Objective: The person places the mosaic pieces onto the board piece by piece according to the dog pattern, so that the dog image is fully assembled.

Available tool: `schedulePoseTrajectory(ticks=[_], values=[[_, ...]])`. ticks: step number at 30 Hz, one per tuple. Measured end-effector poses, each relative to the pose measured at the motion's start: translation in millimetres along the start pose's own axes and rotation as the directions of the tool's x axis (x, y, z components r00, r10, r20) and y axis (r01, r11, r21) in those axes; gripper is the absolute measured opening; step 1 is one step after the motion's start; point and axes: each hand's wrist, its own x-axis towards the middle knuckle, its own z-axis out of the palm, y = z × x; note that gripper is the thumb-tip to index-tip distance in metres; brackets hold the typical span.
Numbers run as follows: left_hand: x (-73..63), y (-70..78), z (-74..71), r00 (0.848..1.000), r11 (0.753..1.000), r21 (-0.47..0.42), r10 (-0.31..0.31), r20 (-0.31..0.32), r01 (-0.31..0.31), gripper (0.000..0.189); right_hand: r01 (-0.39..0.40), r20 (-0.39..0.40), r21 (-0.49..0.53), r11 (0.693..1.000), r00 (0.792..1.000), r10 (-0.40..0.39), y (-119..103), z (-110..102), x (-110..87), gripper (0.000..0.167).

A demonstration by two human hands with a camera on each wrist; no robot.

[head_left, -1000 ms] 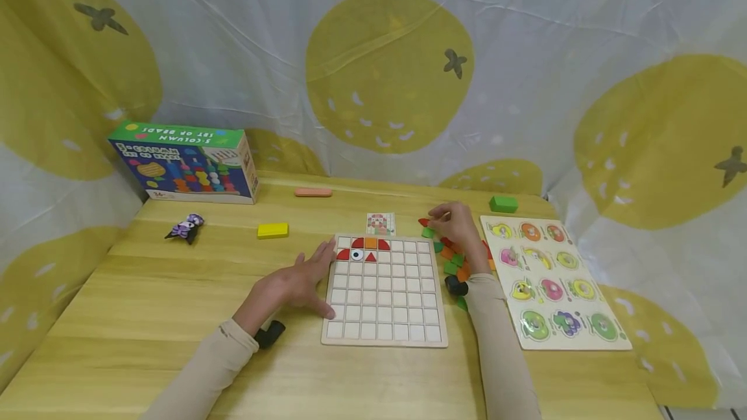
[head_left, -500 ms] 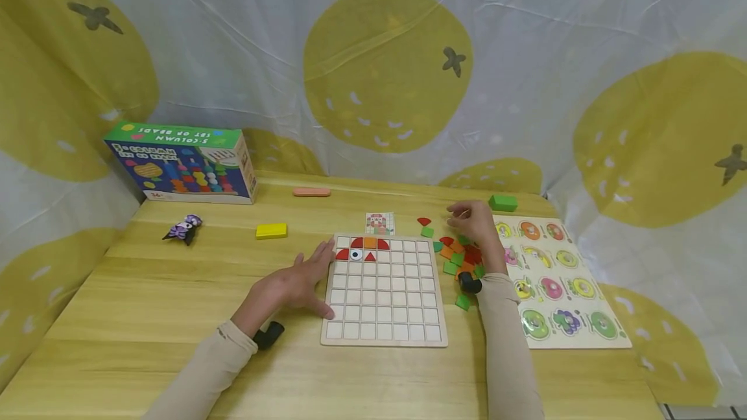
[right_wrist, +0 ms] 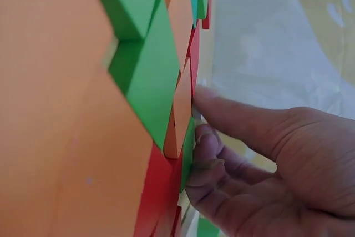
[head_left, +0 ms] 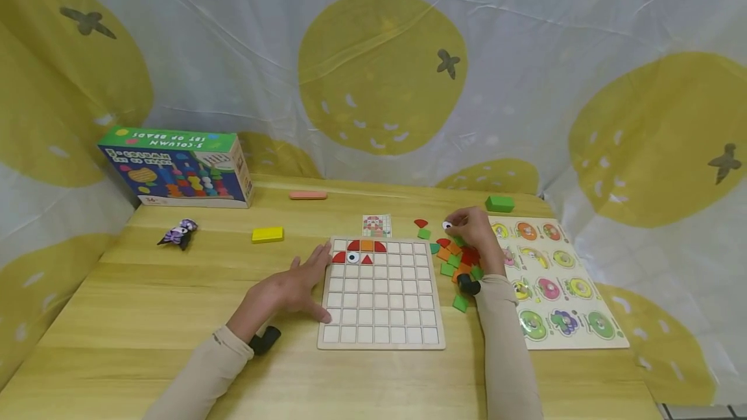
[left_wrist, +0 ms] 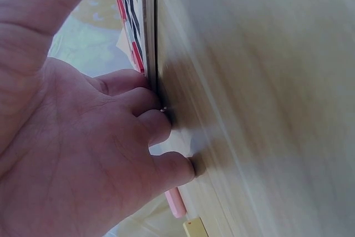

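Note:
A wooden grid board (head_left: 380, 301) lies on the table. Its top rows carry red pieces, an orange square (head_left: 367, 245) and a white piece with a black eye (head_left: 353, 257). My left hand (head_left: 286, 291) rests along the board's left edge with fingers and thumb spread; the left wrist view shows its fingertips against the board's side. Right of the board, my right hand (head_left: 477, 233) pinches a second white eye piece (head_left: 447, 226) just above loose tiles (head_left: 449, 258) in green, orange and red. In the right wrist view, the tiles partly hide that hand's fingertips.
A small pattern card (head_left: 376, 225) lies behind the board. At right is a fruit puzzle board (head_left: 565, 290), with a green block (head_left: 499, 203) behind it. A yellow block (head_left: 268, 234), pink bar (head_left: 308, 196), purple bow (head_left: 178, 234) and toy box (head_left: 177, 170) occupy the left side.
My right hand has left the red piece near the card and moved right to the pile's far side, where the eye piece now shows in its fingers. The left hand stays put.

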Motion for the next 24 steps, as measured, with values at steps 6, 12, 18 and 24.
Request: schedulePoseTrajectory(ticks=[6,12,18,24], values=[[-1.4,0.3,0.2,1.000,1.000,-0.006,0.008,-0.005,-0.008,0.136,-0.026,0.013,-0.036,0.999,1.000,0.027,-5.6,0.5,-1.4,0.018],[-1.2,-1.1,0.7,1.000,1.000,-0.002,0.011,-0.007,-0.011,0.137,0.015,-0.036,-0.022,1.000,0.999,-0.015,-10.5,0.3,-5.5,0.016],[-1.2,-2.3,1.1,1.000,1.000,0.003,0.023,-0.014,-0.023,0.138,0.142,-0.048,0.031,0.989,0.989,-0.141,-27.6,-0.3,-15.7,0.019],[-1.2,-1.8,2.5,1.000,1.000,-0.008,0.027,-0.014,-0.028,0.137,0.176,-0.009,0.148,0.973,0.984,-0.176,-51.7,10.6,-22.9,0.023]])
